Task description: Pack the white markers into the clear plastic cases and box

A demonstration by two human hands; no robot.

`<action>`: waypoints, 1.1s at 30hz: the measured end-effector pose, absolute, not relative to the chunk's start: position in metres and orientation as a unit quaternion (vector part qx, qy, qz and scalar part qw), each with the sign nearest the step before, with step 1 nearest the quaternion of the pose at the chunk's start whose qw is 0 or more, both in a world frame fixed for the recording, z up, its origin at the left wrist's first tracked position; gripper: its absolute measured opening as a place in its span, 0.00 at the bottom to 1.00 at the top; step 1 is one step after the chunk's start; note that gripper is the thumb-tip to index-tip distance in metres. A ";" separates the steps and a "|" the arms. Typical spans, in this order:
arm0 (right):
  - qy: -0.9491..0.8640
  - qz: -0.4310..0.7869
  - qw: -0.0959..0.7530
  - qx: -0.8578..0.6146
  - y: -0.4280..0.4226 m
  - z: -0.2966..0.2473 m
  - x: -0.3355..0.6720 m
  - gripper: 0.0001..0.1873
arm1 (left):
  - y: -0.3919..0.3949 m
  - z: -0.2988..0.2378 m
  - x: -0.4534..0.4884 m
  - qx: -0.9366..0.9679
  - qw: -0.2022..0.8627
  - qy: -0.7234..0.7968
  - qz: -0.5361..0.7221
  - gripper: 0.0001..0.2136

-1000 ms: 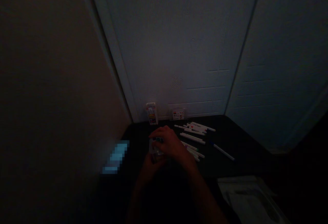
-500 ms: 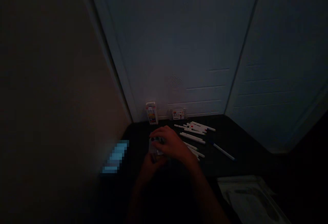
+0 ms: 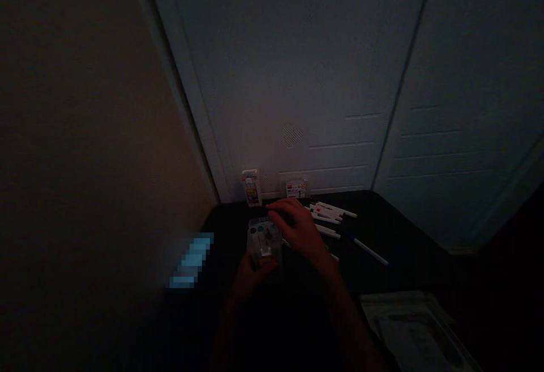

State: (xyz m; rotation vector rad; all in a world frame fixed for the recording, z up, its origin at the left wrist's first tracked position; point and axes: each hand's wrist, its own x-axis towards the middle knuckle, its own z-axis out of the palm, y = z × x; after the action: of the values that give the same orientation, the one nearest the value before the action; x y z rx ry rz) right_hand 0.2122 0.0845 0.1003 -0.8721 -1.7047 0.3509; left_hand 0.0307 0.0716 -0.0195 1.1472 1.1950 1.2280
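The scene is very dark. My left hand grips the lower end of a clear plastic marker case that has several coloured marker caps showing at its top. My right hand hovers palm down just right of the case, over the near end of the loose white markers on the black table. Its fingers are curled, and whether they hold a marker is hidden. One more white marker lies apart to the right.
A small upright marker pack and a low clear box stand at the wall behind the table. A pale tray or bag sits at lower right. A blurred blue patch glows at the left.
My right hand has lifted off the top of the case and moved right and back toward the loose markers, uncovering the coloured caps. My left hand has stayed on the case.
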 end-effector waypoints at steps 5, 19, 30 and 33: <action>-0.674 0.139 0.535 -0.491 0.107 0.077 0.244 0.11 | 0.070 -0.015 0.032 0.462 0.512 0.519 0.506 0.32; -0.607 0.141 0.313 -0.717 0.130 0.015 0.305 0.12 | 0.069 -0.013 0.032 0.451 0.523 0.519 0.504 0.31; -0.579 0.134 0.247 -0.765 0.124 0.011 0.294 0.16 | 0.070 -0.016 0.029 0.463 0.525 0.516 0.494 0.31; -0.579 0.137 0.242 -0.766 0.125 0.009 0.294 0.16 | 0.070 -0.018 0.029 0.458 0.522 0.520 0.497 0.32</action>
State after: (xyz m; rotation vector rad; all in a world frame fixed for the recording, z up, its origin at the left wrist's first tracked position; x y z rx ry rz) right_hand 0.2939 0.1250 0.0087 -2.0944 -1.5835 0.3732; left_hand 0.0294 0.0703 -0.0178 1.0980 1.2447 1.1904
